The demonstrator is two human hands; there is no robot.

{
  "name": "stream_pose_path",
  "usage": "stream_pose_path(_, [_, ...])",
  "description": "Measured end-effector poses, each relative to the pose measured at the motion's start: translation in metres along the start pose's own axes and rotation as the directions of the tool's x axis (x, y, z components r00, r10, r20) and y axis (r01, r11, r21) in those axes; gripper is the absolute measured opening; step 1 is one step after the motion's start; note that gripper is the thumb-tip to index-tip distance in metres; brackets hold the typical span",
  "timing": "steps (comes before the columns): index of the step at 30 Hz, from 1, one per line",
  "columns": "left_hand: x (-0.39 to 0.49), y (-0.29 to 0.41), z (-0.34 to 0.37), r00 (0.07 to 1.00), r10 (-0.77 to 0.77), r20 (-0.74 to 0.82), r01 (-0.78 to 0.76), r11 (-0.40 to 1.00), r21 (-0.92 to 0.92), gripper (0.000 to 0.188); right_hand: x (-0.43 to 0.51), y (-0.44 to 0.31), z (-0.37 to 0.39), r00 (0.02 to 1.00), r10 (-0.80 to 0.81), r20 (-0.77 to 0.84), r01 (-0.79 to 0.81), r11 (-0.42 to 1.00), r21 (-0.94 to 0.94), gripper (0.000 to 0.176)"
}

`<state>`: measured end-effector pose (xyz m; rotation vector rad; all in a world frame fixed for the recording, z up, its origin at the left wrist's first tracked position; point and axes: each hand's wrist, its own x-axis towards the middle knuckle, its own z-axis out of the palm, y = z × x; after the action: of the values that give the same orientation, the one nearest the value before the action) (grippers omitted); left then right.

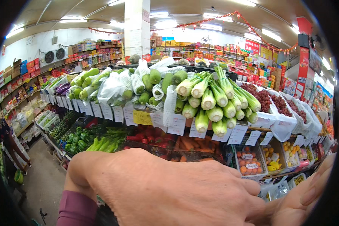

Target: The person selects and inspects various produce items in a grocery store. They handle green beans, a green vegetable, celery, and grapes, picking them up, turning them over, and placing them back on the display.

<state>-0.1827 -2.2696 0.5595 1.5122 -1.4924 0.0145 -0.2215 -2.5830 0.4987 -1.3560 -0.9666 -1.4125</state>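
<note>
My left hand [172,186], below a purple sleeve [77,207], spans the lower middle close to the camera, back of the hand up. Its fingertips meet my right hand [302,200] at the lower right, which is partly cut off by the dark rim. Whether anything lies between the hands is hidden. Beyond them is a produce display: celery bunches [214,104] piled on the upper shelf, green gourds [155,82] in white foam nets to their left, and red grapes [260,97] in lined boxes to their right.
A lower shelf holds green peppers [79,139], carrots [189,144] and a crate of orange fruit [248,162]. Paper price tags [176,124] hang along the shelf edge. A person [8,138] stands at the far left, beyond the aisle floor [45,175]. A square pillar [137,31] rises behind.
</note>
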Motion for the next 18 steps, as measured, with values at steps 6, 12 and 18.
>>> stream_pose_path(6, [-0.008,0.0,0.003,1.0,-0.009,-0.003,0.009,1.0,-0.019,0.05,-0.004,-0.011,-0.01,1.0,0.014,-0.019,-0.015,0.998,-0.061,0.025])
stream_pose_path(12, [-0.014,-0.01,-0.003,1.0,0.016,-0.01,-0.017,0.999,-0.045,0.047,-0.009,-0.012,-0.01,1.0,0.024,-0.013,-0.025,0.992,-0.125,0.025])
stream_pose_path(18, [-0.023,-0.018,-0.014,1.0,0.004,-0.018,-0.005,0.997,-0.081,0.044,-0.013,-0.011,-0.005,0.998,0.052,-0.024,-0.056,0.98,-0.193,0.025])
